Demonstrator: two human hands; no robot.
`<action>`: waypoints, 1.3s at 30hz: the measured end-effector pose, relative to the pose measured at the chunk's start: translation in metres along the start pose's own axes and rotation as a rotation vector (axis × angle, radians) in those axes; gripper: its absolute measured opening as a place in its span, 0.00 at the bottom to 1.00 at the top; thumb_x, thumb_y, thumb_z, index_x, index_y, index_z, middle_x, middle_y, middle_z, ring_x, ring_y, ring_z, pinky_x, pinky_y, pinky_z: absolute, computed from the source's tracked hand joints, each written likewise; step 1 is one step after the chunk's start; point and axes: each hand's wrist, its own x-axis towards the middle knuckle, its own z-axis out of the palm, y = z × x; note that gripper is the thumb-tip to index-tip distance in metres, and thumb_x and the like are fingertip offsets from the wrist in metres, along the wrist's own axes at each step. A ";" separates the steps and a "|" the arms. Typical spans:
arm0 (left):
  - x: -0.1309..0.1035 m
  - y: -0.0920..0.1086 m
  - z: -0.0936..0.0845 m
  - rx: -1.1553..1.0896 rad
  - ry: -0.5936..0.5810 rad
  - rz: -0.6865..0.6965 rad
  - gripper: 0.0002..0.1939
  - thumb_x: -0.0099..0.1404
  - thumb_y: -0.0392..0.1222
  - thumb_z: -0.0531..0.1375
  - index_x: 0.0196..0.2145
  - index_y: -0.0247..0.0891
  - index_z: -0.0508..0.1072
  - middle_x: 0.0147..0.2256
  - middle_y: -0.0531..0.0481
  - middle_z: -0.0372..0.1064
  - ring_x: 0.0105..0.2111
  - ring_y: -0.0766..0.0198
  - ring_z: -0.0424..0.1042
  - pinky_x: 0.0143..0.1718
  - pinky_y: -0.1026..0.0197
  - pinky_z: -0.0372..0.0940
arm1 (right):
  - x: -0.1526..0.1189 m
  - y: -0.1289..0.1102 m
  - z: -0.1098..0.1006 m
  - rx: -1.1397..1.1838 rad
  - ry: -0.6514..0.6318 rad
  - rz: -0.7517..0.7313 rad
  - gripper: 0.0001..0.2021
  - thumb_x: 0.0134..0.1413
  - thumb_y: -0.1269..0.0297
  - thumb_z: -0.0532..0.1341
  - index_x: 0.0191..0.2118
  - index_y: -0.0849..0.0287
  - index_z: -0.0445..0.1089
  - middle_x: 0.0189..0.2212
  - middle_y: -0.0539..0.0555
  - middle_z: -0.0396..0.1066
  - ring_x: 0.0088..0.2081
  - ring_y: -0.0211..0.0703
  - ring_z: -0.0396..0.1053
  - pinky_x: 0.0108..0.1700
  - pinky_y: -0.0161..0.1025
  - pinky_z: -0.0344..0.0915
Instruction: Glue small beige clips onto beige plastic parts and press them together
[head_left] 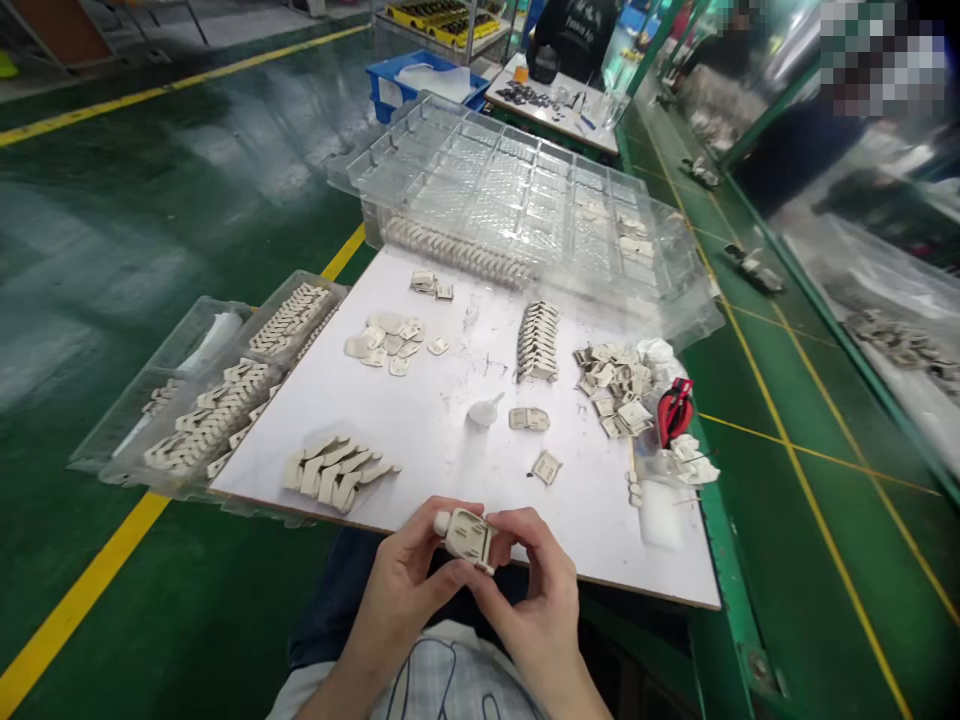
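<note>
I see a white table (pixel 439 430) with a clear tray (pixel 517 165) at its far end. At the near edge, the left hand (pixel 409 565) and right hand (pixel 540 575), this side of a small bottle (pixel 484 412), both grip one beige part (pixel 468 538).

Ahead of you, 1 blue bin (pixel 381 72) is holding pale sheeting (pixel 439 80), and behind it 1 metal rack (pixel 472 35) is carrying yellow items (pixel 439 22). Beyond 1 far table (pixel 600 136), 1 person (pixel 574 40) is wearing a dark top. Yellow lines (pixel 82 610) are crossing your green floor (pixel 255 195), and 1 red-and-black tool (pixel 675 410) is resting near crumpled white material (pixel 691 460).
</note>
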 end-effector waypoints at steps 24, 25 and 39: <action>0.051 -0.005 -0.016 -0.280 0.113 -0.136 0.35 0.49 0.62 0.73 0.49 0.38 0.81 0.38 0.43 0.75 0.38 0.57 0.71 0.40 0.58 0.68 | 0.213 -0.021 -0.013 -0.505 -0.425 -0.210 0.10 0.66 0.61 0.58 0.42 0.52 0.78 0.40 0.56 0.73 0.36 0.44 0.71 0.42 0.43 0.66; 0.051 -0.004 -0.016 -0.285 0.096 -0.135 0.35 0.47 0.62 0.74 0.48 0.38 0.81 0.37 0.43 0.75 0.37 0.58 0.70 0.39 0.59 0.67 | 0.232 -0.014 0.000 -0.549 -0.555 -0.239 0.11 0.66 0.64 0.57 0.45 0.52 0.78 0.42 0.56 0.73 0.35 0.43 0.71 0.41 0.43 0.67; 0.037 0.011 -0.018 -0.261 -0.085 -0.018 0.25 0.51 0.62 0.72 0.37 0.40 0.83 0.38 0.45 0.72 0.35 0.60 0.66 0.38 0.60 0.65 | 0.193 -0.044 -0.020 -0.201 -0.296 -0.061 0.08 0.55 0.60 0.69 0.39 0.54 0.74 0.32 0.51 0.75 0.30 0.40 0.72 0.35 0.40 0.72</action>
